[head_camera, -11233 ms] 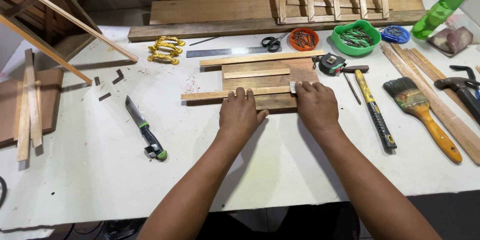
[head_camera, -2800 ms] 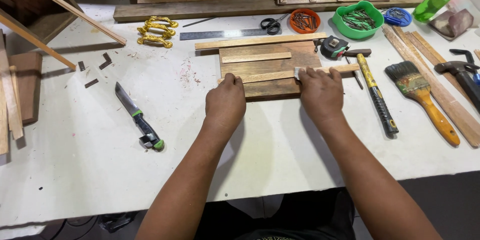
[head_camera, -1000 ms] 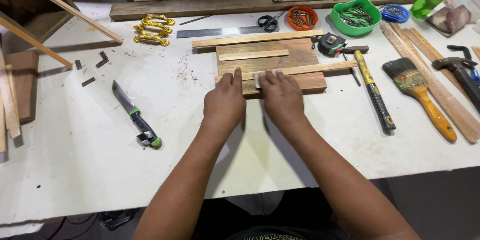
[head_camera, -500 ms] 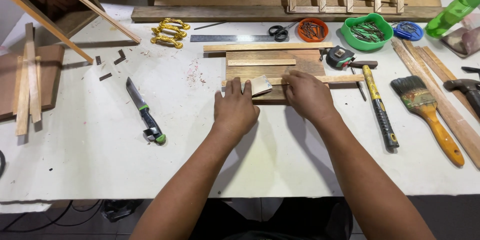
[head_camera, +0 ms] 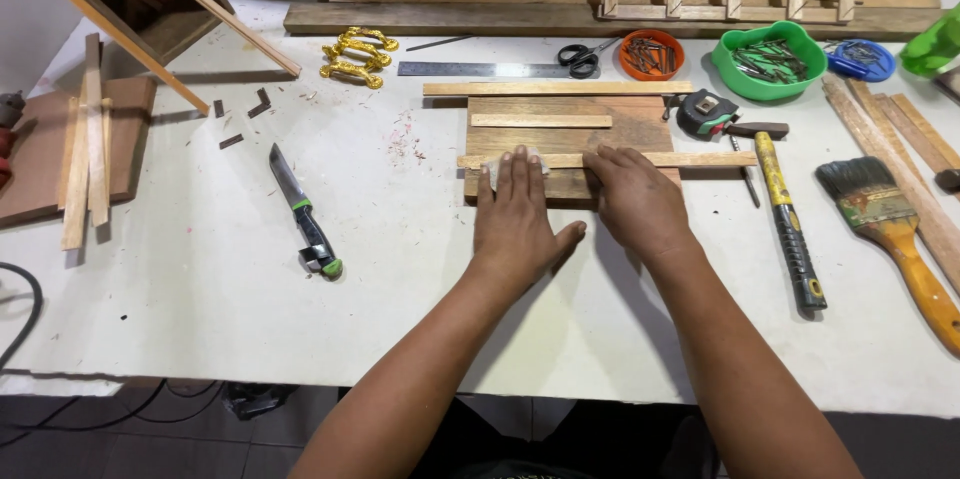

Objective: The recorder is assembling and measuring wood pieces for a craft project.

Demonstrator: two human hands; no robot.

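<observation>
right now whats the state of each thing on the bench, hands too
left hand: flat, fingers spread, pressing the thin wooden strip
right hand: palm down on the same strip
thin wooden strip: lying across the dark wooden board
knife: blade bare, lying flat, untouched
scissors: closed
tape measure: retracted
hammer: lying flat
paintbrush: lying flat, bristles dirty
orange bowl: holds nails
green bowl: holds nails

Both forearms are bare to the elbows, with no sleeves, watch or bracelet showing. The left hand [head_camera: 515,214] and right hand [head_camera: 638,201] wear no gloves or rings, nails trimmed short.
</observation>
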